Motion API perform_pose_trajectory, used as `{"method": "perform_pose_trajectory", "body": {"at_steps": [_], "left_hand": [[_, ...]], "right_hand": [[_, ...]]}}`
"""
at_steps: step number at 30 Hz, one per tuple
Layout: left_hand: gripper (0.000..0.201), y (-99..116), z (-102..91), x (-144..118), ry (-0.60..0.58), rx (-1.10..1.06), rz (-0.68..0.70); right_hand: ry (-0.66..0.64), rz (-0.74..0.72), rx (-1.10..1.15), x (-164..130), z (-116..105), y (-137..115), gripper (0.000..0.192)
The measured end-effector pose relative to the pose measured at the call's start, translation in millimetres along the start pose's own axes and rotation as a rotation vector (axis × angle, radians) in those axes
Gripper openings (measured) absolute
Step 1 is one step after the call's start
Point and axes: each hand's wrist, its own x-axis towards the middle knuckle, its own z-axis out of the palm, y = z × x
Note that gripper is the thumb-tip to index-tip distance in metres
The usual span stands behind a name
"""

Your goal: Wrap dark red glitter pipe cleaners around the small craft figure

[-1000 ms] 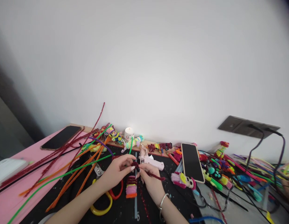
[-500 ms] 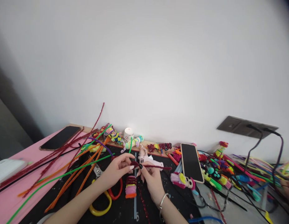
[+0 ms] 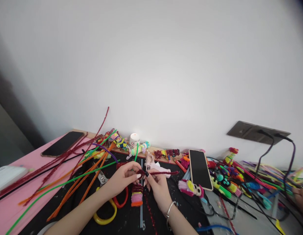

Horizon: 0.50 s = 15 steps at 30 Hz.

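Between my two hands is a dark red tinsel pipe cleaner, bunched where the fingertips meet, one end sticking out to the right. My left hand pinches the bunched part from the left. Close against it, my right hand grips the same pipe cleaner between thumb and fingers. Just below lies a coiled pipe-cleaner piece in dark red, pink and orange. A pale glue gun rests behind my right hand. Scissors with yellow and red handles lie by my left forearm.
Orange, green and red pipe cleaners spread across the left side. A black phone lies at far left, another phone right of centre. Pipe-cleaner figures and cables crowd the right. Another person's hand shows at the right edge. A wall socket is behind.
My fingertips have shifted slightly around the bunched part, and the pipe cleaner's free end now points a little higher to the right. Both hands keep their pinch.
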Motion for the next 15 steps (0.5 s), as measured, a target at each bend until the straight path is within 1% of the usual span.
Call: {"method": "perform_pose_trajectory", "body": {"at_steps": [15], "left_hand": [[0.021, 1.4, 0.1, -0.9, 0.006, 0.057, 0.003]], "right_hand": [[-0.009, -0.014, -0.002, -0.1, 0.5, -1.3, 0.029]]}}
